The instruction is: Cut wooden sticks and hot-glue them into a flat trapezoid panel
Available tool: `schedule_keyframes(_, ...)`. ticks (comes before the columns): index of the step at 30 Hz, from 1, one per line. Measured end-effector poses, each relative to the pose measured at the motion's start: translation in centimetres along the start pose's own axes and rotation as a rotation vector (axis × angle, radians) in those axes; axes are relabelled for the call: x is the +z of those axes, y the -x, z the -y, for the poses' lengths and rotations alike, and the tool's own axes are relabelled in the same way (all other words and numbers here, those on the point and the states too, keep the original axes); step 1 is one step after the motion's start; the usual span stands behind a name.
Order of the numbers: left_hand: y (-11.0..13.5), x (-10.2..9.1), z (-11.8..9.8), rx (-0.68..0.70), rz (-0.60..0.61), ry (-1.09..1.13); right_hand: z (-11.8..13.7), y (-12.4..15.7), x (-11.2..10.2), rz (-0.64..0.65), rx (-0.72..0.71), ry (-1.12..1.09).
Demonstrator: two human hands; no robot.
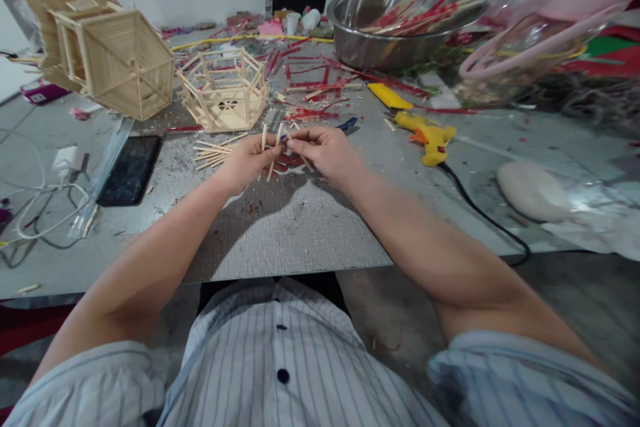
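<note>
Sticks (264, 139) pinched in curled left hand (249, 160), one stick (307, 162) held in curled right hand (327, 152), frame (245, 117) set beyond

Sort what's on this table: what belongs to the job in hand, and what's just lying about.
Likely in the job:
- sticks in the left hand
- stick pile beside it
- small frame
- glue gun, probably

Apparently lying about:
- phone
- charger
- bowl of red sticks
</note>
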State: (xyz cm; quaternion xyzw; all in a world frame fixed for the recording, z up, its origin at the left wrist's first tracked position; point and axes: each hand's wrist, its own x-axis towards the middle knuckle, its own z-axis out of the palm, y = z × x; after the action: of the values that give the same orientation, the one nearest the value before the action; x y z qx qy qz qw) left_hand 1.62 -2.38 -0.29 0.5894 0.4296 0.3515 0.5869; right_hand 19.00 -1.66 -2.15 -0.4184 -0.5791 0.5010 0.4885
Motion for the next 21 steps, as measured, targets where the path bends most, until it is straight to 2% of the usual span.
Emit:
schedule_keyframes(5,-0.2,0.4,0.3,-0.005,-0.055,-0.013,0.0,-0.1,0.1,-0.079,0.069,-0.096)
schedule_keyframes(14,0.0,0.9,0.4,-0.001,-0.083,-0.024,1.8,0.8,0.8,-0.058,0.146,-0.117)
schedule_keyframes(21,0.1,0.9,0.3,-0.037,-0.059,-0.076,1.8,0.9,0.7,-0.012,0.140,-0.093)
